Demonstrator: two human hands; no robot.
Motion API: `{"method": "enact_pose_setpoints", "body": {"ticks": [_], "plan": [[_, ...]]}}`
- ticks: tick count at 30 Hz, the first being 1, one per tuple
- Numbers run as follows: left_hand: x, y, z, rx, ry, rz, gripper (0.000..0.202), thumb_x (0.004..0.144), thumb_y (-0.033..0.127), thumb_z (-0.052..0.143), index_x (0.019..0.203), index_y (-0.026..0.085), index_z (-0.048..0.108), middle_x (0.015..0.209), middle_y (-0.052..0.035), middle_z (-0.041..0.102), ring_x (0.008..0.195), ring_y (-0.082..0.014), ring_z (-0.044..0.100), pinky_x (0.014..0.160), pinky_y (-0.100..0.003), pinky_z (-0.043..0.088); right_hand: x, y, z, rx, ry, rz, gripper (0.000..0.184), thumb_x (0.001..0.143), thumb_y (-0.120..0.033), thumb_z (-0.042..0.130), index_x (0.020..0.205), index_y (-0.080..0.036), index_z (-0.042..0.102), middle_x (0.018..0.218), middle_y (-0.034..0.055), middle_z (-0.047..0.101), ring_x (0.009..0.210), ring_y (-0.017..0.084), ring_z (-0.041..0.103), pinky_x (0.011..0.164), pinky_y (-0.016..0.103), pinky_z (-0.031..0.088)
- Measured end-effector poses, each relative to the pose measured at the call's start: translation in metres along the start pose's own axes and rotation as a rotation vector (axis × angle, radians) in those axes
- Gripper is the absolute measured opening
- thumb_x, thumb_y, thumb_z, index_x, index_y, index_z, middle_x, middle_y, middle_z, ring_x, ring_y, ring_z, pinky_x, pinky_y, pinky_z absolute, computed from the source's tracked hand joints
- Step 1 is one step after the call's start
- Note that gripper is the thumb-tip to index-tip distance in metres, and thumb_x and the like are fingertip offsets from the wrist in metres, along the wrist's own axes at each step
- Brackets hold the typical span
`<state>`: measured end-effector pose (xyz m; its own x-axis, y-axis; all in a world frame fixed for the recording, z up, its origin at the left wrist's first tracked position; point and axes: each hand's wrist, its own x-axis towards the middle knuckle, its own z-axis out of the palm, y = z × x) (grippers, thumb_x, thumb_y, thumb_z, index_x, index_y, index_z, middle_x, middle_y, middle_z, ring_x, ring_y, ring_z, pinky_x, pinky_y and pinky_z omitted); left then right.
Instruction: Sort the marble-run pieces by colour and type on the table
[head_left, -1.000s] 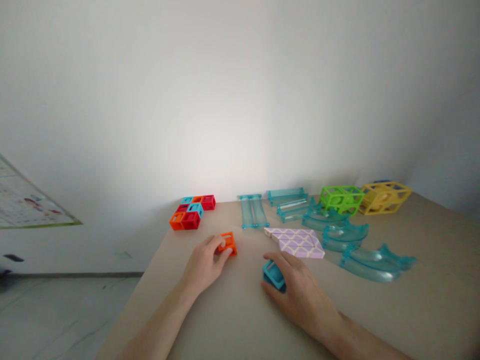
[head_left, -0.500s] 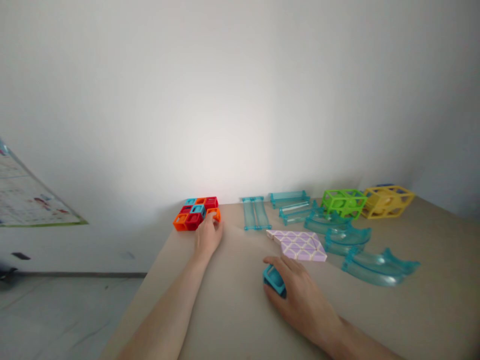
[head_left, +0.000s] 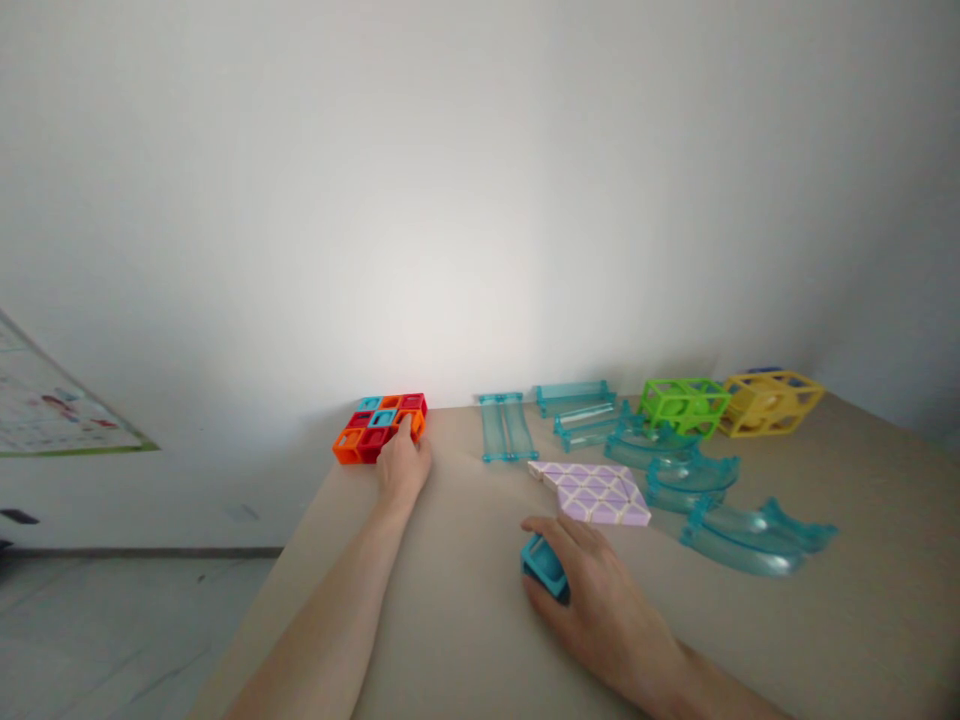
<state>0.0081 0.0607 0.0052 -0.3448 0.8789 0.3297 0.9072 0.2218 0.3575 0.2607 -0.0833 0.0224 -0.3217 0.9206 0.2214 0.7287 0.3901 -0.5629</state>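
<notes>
My left hand point(head_left: 403, 468) is closed around an orange cube block point(head_left: 418, 428) at the near right side of a flat cluster of red, orange and blue cube blocks point(head_left: 375, 440). One finger lies over the top of that cube, and part of it is hidden by the hand. Nearer to me, my right hand point(head_left: 600, 590) grips a blue cube block point(head_left: 541, 562) between thumb and fingers. Just beyond the right hand lies a flat arrangement of purple, white-patterned tiles point(head_left: 604, 493).
Clear teal straight track pieces point(head_left: 508, 427) lie toward the wall, with more straight pieces point(head_left: 576, 396) beside them. Curved teal track pieces point(head_left: 754, 538) run along the right. Green frame blocks point(head_left: 684, 405) and yellow frame blocks point(head_left: 771, 403) stand at the back of the table point(head_left: 450, 620).
My left hand has pushed the orange cube against the cluster, closing the small offset there. The right hand still holds the blue cube. The whole view has shifted slightly.
</notes>
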Motion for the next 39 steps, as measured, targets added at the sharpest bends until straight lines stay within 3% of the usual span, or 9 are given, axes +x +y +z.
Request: {"method": "enact_pose_setpoints", "body": {"ticks": [9,18,24,39], "plan": [[0.0,0.001,-0.003,0.032,-0.043,-0.025,0.053,0.09,0.032,0.046,0.142,0.021,0.045,0.102,-0.0145,0.074,0.095,-0.0314,0.069,0.083,-0.039,0.051,-0.001,-0.001,-0.002,0.015,-0.006,-0.003,0.044,0.079,-0.017,0.056,0.123,-0.02,0.056,0.114,0.01,0.062,0.107,0.028,0.057,0.097,0.046,0.044],[0.01,-0.002,-0.002,0.065,-0.136,0.008,0.066,0.089,0.029,0.047,0.151,0.019,0.028,0.104,-0.0158,0.074,0.096,-0.0322,0.07,0.08,-0.039,0.052,0.0,-0.003,-0.003,0.006,-0.01,-0.013,0.044,0.079,-0.018,0.055,0.123,-0.019,0.055,0.114,0.0107,0.063,0.107,0.028,0.057,0.097,0.046,0.044],[0.018,-0.002,0.004,0.052,-0.109,-0.013,0.054,0.095,0.031,0.034,0.149,0.02,0.034,0.106,-0.0183,0.073,0.097,-0.0333,0.069,0.082,-0.042,0.051,-0.002,-0.002,-0.002,0.006,-0.014,-0.01,0.046,0.078,-0.016,0.054,0.124,-0.02,0.055,0.114,0.0101,0.063,0.107,0.028,0.058,0.096,0.045,0.045],[0.018,-0.008,0.008,-0.011,-0.095,-0.033,0.051,0.096,0.03,0.035,0.147,0.022,0.038,0.114,-0.0162,0.071,0.102,-0.0298,0.068,0.087,-0.038,0.05,-0.002,-0.003,-0.004,-0.012,-0.013,-0.016,0.046,0.078,-0.017,0.054,0.124,-0.019,0.056,0.115,0.011,0.063,0.108,0.028,0.058,0.098,0.046,0.045]]}}
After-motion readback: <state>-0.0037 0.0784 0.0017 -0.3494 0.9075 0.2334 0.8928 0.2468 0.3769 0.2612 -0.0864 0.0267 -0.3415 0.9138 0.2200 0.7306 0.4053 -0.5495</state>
